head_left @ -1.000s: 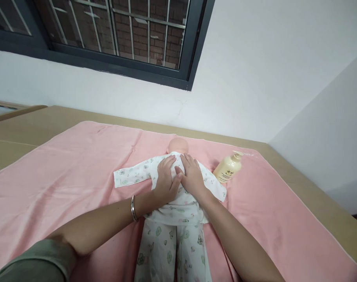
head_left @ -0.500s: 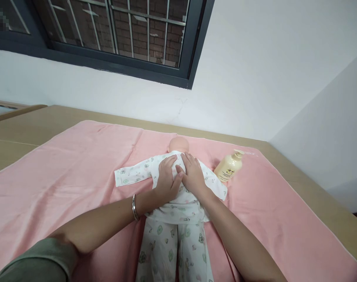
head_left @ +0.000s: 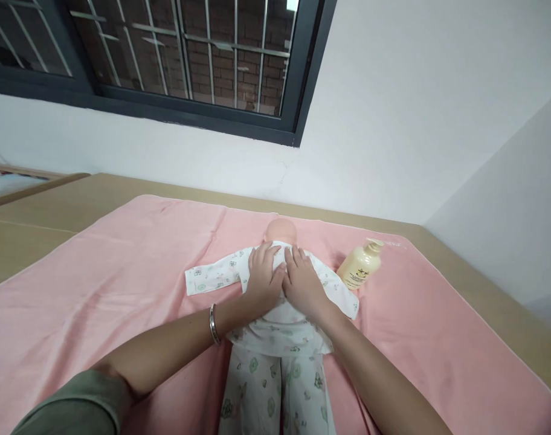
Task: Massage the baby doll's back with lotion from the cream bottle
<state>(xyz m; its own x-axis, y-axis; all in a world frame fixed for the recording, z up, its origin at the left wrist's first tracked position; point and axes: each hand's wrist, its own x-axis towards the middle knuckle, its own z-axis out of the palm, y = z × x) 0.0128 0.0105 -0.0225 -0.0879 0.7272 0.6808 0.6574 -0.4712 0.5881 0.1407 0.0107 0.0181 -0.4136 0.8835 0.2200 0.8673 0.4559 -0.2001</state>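
Note:
A baby doll (head_left: 281, 231) in white printed pyjamas (head_left: 275, 362) lies on a pink towel (head_left: 121, 272), head towards the wall. My left hand (head_left: 263, 277) rests flat on the doll's upper body, fingers stretched out, with a silver bangle (head_left: 213, 324) on its wrist. Beside it, my right hand (head_left: 303, 279) also lies flat on the doll, fingers apart. The thumbs of both hands meet in the middle. The doll's left sleeve (head_left: 214, 278) stretches out sideways.
A cream pump bottle (head_left: 360, 266) lies on the towel just right of the doll. The towel covers a wooden surface (head_left: 40, 205) set against a white wall, under a barred window (head_left: 189, 54). Another wall closes the right side.
Both hands stay flat on the doll's upper body, in much the same place. The view has shifted slightly, so everything sits a little lower and to the right.

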